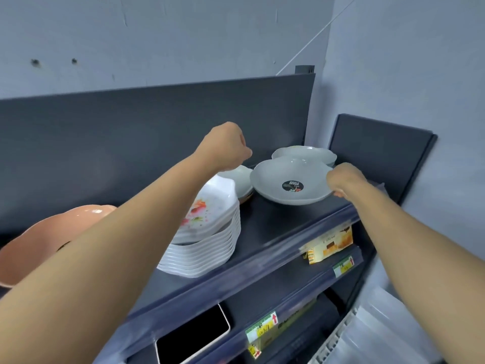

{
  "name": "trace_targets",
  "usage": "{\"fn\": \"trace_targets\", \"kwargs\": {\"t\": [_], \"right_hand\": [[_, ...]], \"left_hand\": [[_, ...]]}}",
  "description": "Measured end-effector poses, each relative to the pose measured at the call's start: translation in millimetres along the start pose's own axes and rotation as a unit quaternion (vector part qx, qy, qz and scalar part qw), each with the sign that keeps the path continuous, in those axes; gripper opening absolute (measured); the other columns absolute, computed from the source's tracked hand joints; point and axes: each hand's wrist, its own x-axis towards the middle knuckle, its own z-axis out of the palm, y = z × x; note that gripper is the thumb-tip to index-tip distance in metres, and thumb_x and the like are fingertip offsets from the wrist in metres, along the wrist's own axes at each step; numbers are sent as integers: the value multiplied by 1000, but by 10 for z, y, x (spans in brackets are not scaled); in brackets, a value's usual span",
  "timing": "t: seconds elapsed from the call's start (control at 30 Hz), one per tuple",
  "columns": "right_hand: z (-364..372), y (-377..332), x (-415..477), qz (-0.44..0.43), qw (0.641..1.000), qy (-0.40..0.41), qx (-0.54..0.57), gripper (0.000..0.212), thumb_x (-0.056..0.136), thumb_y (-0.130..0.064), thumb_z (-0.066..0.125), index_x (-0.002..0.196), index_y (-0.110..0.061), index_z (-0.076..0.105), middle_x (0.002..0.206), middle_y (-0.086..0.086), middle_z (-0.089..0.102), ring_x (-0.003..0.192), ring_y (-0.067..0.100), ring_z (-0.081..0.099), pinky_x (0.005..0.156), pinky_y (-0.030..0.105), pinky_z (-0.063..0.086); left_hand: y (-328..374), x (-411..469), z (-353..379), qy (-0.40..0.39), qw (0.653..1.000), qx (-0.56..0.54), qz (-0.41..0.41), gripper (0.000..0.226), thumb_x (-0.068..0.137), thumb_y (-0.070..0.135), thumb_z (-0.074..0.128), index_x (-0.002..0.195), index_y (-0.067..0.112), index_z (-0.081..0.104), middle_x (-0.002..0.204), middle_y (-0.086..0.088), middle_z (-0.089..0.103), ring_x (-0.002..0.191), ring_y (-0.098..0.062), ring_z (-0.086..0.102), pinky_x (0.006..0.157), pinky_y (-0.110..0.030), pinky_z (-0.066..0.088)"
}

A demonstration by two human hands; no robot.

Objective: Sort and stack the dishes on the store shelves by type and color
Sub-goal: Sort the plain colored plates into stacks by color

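Observation:
A pale grey wavy-rimmed bowl [290, 183] with a dark round sticker hangs just above the top shelf [275, 232]. My right hand [343, 178] grips its right rim. My left hand [225, 147] is curled above and to the left of it, over a smaller stack of grey bowls [240, 179]; its fingertips are hidden. Another grey bowl [304, 152] sits behind, near the shelf's back corner. A tall stack of white floral plates [207, 232] stands at the left, under my left forearm.
A peach wavy bowl [52, 232] sits at the far left. The dark back panel and a side panel [378, 153] close in the shelf. Lower shelves carry price tags [262, 328], a black tray [194, 334] and white plastic containers [367, 334].

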Motion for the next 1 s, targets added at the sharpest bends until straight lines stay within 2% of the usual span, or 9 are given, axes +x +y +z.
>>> {"fn": "trace_targets", "kwargs": {"t": [0.13, 0.23, 0.3, 0.43, 0.57, 0.7, 0.8, 0.9, 1.0], "right_hand": [[34, 110, 92, 14, 1000, -17, -2, 13, 89, -3, 46, 89, -3, 58, 89, 14, 61, 82, 28, 61, 72, 36, 55], [19, 174, 119, 29, 999, -19, -41, 18, 91, -4, 43, 75, -4, 52, 70, 12, 52, 62, 24, 52, 48, 27, 41], [35, 211, 146, 32, 998, -25, -57, 16, 92, -5, 43, 79, -3, 53, 70, 12, 52, 65, 25, 52, 47, 26, 37], [93, 263, 180, 31, 997, -32, -66, 16, 93, -6, 45, 99, -1, 59, 74, 12, 53, 78, 28, 58, 55, 27, 43], [54, 152, 124, -13, 980, 70, -184, 25, 91, -7, 48, 112, -3, 61, 110, 16, 63, 103, 33, 61, 70, 32, 43], [71, -229, 148, -100, 976, 105, -162, 28, 91, -10, 53, 118, -4, 58, 121, 15, 61, 110, 35, 59, 73, 33, 42], [234, -564, 135, -180, 975, 51, -122, 13, 90, -15, 55, 96, -4, 58, 104, 15, 62, 95, 34, 58, 68, 30, 39], [474, -804, 152, -221, 970, -20, -105, 33, 87, -19, 58, 61, -8, 40, 69, 8, 50, 71, 30, 51, 51, 26, 33], [704, -949, 170, -239, 961, -71, -123, 36, 84, -17, 57, 58, -12, 34, 60, 4, 39, 52, 21, 39, 44, 27, 25]], "left_hand": [[53, 30, 48, -11, 1000, 0, 8, 8, 86, 12, 56, 80, 15, 51, 75, -11, 46, 67, -19, 41, 62, -29, 35], [80, 53, 78, -15, 1000, 0, 9, 8, 85, 12, 56, 80, 16, 51, 74, -11, 47, 67, -19, 40, 62, -29, 36], [89, 67, 100, -19, 1000, 0, 8, 9, 85, 11, 55, 80, 17, 50, 75, -10, 45, 68, -18, 39, 61, -30, 34], [77, 94, 121, -28, 1000, 8, 0, 9, 86, 13, 56, 80, 16, 49, 76, -10, 44, 68, -19, 39, 62, -30, 34], [47, 111, 93, -25, 1000, 16, -10, 9, 87, 13, 56, 81, 16, 50, 76, -10, 45, 69, -19, 40, 62, -29, 34], [10, 107, 55, -16, 999, 24, -24, 7, 87, 14, 56, 81, 15, 52, 74, -12, 48, 69, -20, 40, 63, -29, 35], [-40, 82, -8, 1, 999, 16, -38, 13, 87, 16, 58, 82, 5, 63, 75, -16, 60, 67, -25, 47, 63, -30, 41], [-120, 32, -104, 27, 998, 14, -60, 19, 88, 18, 59, 94, 2, 69, 73, -8, 66, 78, -30, 63, 67, -28, 45], [-272, -10, -206, 51, 994, 22, -89, 16, 89, 18, 59, 94, 6, 68, 68, 0, 61, 86, -30, 67, 68, -27, 45]]}}
